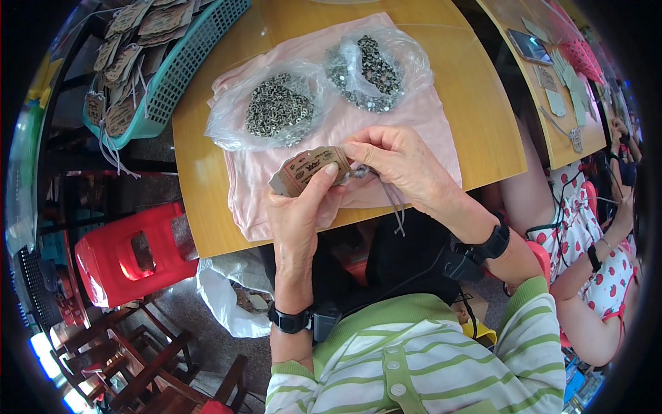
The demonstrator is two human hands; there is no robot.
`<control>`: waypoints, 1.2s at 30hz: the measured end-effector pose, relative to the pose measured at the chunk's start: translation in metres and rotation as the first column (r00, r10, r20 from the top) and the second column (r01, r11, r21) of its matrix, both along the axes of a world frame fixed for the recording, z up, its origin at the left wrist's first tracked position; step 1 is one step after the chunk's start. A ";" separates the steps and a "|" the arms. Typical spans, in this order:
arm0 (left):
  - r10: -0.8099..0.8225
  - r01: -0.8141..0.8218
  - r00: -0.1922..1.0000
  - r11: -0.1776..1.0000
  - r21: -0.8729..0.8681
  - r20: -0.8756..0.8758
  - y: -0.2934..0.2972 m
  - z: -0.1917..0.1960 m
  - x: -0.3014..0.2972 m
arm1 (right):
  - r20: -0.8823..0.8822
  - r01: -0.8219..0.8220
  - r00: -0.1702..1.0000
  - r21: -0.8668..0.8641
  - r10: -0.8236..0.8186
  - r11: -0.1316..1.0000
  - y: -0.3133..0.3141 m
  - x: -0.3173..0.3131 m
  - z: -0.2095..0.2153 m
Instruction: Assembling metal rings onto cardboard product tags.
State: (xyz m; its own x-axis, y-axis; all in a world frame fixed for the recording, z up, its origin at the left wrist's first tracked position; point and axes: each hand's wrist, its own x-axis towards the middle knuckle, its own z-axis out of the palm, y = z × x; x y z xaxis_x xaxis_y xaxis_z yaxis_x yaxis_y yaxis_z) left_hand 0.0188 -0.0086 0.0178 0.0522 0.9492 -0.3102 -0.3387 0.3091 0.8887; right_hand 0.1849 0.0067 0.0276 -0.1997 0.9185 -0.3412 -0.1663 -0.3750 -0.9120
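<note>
My left hand (298, 217) grips a brown cardboard hang tag (303, 172) with printing and a wavy edge, its thumb pressed flat on the face. My right hand (400, 162) pinches the tag's right end between thumb and fingers. Whether a small part sits in that pinch is hidden. A grey cord (394, 200) hangs from this end below my right fingers. Both hands are over a pink cloth (255, 186) on the table. Just beyond them lie two open clear plastic bags: small metal rings fill the left bag (231, 114), small metal snap pieces the right bag (414, 55).
A teal basket (172, 83) heaped with corded tags stands at the far left of the wooden table (483, 90). Below are a red stool (131, 255) and a white plastic bag (224, 303). At right, a co-worker (586, 255) sits near another table holding a phone (529, 46) and tags.
</note>
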 end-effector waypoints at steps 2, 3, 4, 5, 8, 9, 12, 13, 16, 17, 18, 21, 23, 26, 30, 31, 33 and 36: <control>0.016 -0.016 1.000 1.000 -0.003 -0.007 0.000 0.001 0.004 | 0.004 0.024 1.000 -0.007 -0.024 1.000 -0.001 0.001 0.000; 0.033 -0.034 0.999 0.999 -0.007 -0.017 0.000 0.002 0.005 | -0.012 0.026 1.000 -0.039 -0.026 0.999 -0.001 0.001 0.004; 0.035 -0.035 0.999 0.999 -0.007 -0.017 -0.001 0.001 0.005 | -0.026 0.027 0.999 -0.071 -0.029 0.997 -0.002 0.002 0.007; 0.043 -0.043 0.999 0.999 0.003 -0.027 -0.001 0.001 0.005 | -0.027 0.026 0.999 -0.070 -0.028 0.997 -0.002 0.003 0.009; 0.049 -0.049 0.998 0.999 0.006 -0.048 -0.001 0.000 0.005 | -0.052 -0.025 0.998 -0.076 0.021 0.997 -0.003 0.004 0.011; 0.044 -0.044 0.997 0.999 -0.002 -0.058 -0.001 -0.001 0.005 | -0.064 -0.012 0.998 -0.068 0.008 0.998 -0.003 0.004 0.006; 0.063 -0.057 0.995 0.995 0.077 -0.082 -0.001 -0.004 0.010 | -0.054 0.015 0.998 -0.064 -0.018 0.998 -0.004 0.003 0.003; 0.061 -0.055 0.995 0.996 0.075 -0.082 -0.001 -0.005 0.010 | -0.034 0.027 0.999 -0.066 -0.030 0.997 -0.004 0.002 0.003; 0.057 -0.052 0.994 0.997 0.057 -0.092 -0.002 -0.006 0.011 | -0.093 0.014 0.995 -0.085 -0.022 0.996 -0.006 0.002 0.003; 0.058 -0.052 0.994 0.997 0.062 -0.096 -0.001 -0.005 0.012 | -0.092 0.015 0.995 -0.086 -0.023 0.996 -0.006 0.002 0.002; 0.059 -0.052 0.993 0.996 0.069 -0.101 0.000 -0.004 0.011 | -0.063 0.011 0.998 -0.068 -0.016 0.998 -0.005 0.003 0.001; 0.049 -0.047 0.998 0.998 0.032 -0.044 0.000 -0.003 0.008 | -0.020 -0.016 1.000 -0.038 0.015 0.999 -0.005 0.004 0.004; 0.049 -0.046 0.996 0.998 0.034 -0.071 -0.001 0.000 0.007 | -0.009 -0.042 0.999 -0.027 0.042 0.999 -0.005 0.004 0.003; 0.042 -0.039 0.996 0.999 0.037 -0.079 -0.003 0.002 0.007 | -0.028 -0.026 0.999 -0.019 0.026 0.999 -0.005 0.005 0.000; 0.033 -0.033 0.999 0.999 0.012 -0.039 -0.002 0.003 0.007 | -0.053 0.003 0.999 -0.030 -0.005 1.000 -0.007 0.004 0.004; 0.032 -0.032 0.999 0.999 0.012 -0.038 -0.002 0.003 0.006 | -0.034 -0.004 0.999 -0.029 0.003 1.000 -0.008 0.004 0.006; 0.023 -0.023 0.999 1.000 0.008 -0.037 -0.002 0.002 0.006 | -0.049 0.002 0.999 -0.030 -0.003 1.000 -0.010 0.004 0.007; 0.013 -0.013 0.999 1.000 -0.008 -0.048 -0.002 0.006 0.007 | -0.059 0.021 0.998 -0.038 -0.023 0.999 -0.012 0.003 0.007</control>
